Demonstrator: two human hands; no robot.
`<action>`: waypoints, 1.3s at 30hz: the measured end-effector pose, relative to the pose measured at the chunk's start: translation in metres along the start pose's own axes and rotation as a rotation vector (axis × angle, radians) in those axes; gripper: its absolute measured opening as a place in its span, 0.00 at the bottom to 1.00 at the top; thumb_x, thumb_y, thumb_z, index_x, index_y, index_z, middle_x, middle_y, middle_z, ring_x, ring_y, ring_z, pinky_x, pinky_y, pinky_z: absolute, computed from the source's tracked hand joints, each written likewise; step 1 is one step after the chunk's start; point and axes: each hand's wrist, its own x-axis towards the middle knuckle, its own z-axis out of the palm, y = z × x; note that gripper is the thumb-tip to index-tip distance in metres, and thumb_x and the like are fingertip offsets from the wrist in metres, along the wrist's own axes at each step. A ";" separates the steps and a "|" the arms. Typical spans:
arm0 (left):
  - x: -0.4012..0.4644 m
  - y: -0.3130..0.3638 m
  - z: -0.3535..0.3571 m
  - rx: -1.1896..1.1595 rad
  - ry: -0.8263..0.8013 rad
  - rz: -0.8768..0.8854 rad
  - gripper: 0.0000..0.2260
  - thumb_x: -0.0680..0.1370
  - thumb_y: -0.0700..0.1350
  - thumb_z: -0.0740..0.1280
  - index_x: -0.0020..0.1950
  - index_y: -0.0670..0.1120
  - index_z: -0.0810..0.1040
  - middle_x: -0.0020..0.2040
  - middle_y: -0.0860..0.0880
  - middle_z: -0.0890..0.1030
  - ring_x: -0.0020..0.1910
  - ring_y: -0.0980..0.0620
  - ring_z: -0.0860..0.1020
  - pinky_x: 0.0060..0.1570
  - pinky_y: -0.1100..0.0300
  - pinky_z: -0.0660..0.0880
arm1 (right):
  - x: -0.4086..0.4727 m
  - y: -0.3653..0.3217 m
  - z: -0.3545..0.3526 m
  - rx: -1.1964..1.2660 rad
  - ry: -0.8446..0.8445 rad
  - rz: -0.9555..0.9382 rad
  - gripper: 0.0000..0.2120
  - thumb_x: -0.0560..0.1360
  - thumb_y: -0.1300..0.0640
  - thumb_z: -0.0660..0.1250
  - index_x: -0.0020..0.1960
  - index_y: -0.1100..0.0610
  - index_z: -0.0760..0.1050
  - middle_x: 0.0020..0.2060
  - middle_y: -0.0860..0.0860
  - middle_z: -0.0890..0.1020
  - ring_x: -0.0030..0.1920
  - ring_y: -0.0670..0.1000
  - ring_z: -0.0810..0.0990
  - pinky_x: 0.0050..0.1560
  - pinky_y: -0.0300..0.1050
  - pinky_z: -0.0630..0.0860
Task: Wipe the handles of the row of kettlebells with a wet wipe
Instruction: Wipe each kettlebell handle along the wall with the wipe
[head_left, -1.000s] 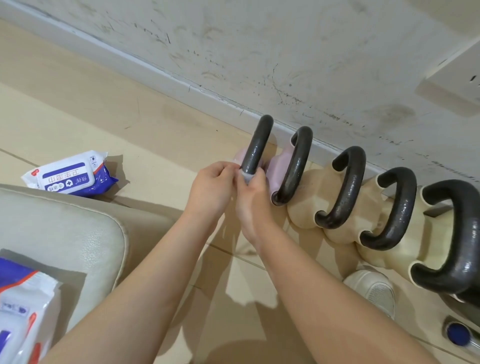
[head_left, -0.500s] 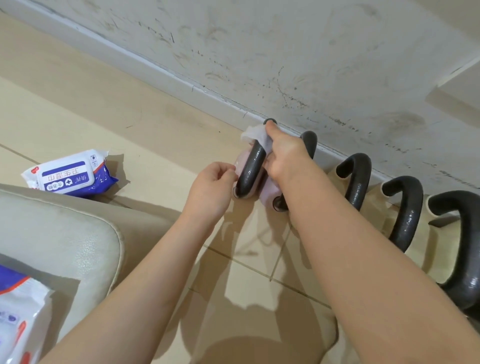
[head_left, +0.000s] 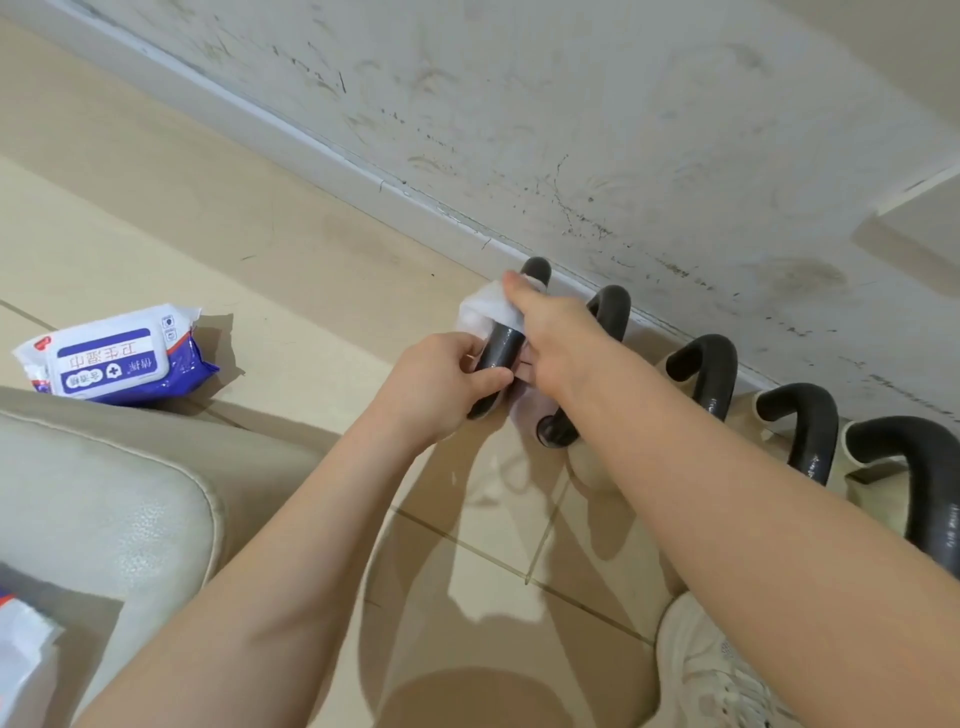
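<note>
Several kettlebells with black looped handles stand in a row along the wall. The leftmost handle (head_left: 501, 348) belongs to a pink kettlebell. My right hand (head_left: 558, 338) presses a white wet wipe (head_left: 488, 309) around the upper part of that handle, thumb on top of the wipe. My left hand (head_left: 441, 384) grips the lower part of the same handle, thumb across it. The second handle (head_left: 610, 309) stands just behind my right hand. Further handles (head_left: 709, 364) continue to the right, partly hidden by my right forearm.
A blue and white pack of wipes (head_left: 111, 358) lies on the tiled floor at the left. A beige cushion (head_left: 104, 509) fills the lower left, with another pack (head_left: 23, 660) on it. A white shoe (head_left: 711, 670) is at the bottom right. The scuffed wall (head_left: 571, 130) runs behind the row.
My right hand slid the wipe from the bottom of the first handle up to its top. My left hand shifted onto the lower handle and now grips it.
</note>
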 end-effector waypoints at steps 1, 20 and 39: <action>-0.001 -0.002 0.002 0.022 0.001 0.011 0.10 0.75 0.47 0.67 0.50 0.41 0.79 0.43 0.40 0.82 0.42 0.42 0.77 0.41 0.53 0.72 | 0.000 -0.001 -0.005 0.016 -0.049 -0.002 0.26 0.67 0.38 0.69 0.54 0.57 0.73 0.49 0.57 0.82 0.45 0.59 0.82 0.52 0.56 0.79; -0.022 -0.027 0.002 -0.017 0.106 0.110 0.08 0.74 0.48 0.67 0.44 0.44 0.81 0.36 0.40 0.81 0.36 0.42 0.74 0.35 0.57 0.68 | -0.011 -0.009 -0.006 -1.148 -0.012 -1.059 0.18 0.81 0.54 0.51 0.33 0.54 0.66 0.40 0.51 0.73 0.54 0.54 0.71 0.53 0.44 0.62; -0.006 -0.020 0.011 -0.104 0.126 0.120 0.15 0.76 0.46 0.65 0.29 0.47 0.72 0.21 0.54 0.70 0.22 0.57 0.65 0.24 0.68 0.59 | -0.025 0.047 -0.027 -1.115 -0.002 -1.327 0.23 0.78 0.52 0.48 0.56 0.61 0.79 0.60 0.54 0.79 0.71 0.58 0.65 0.71 0.51 0.52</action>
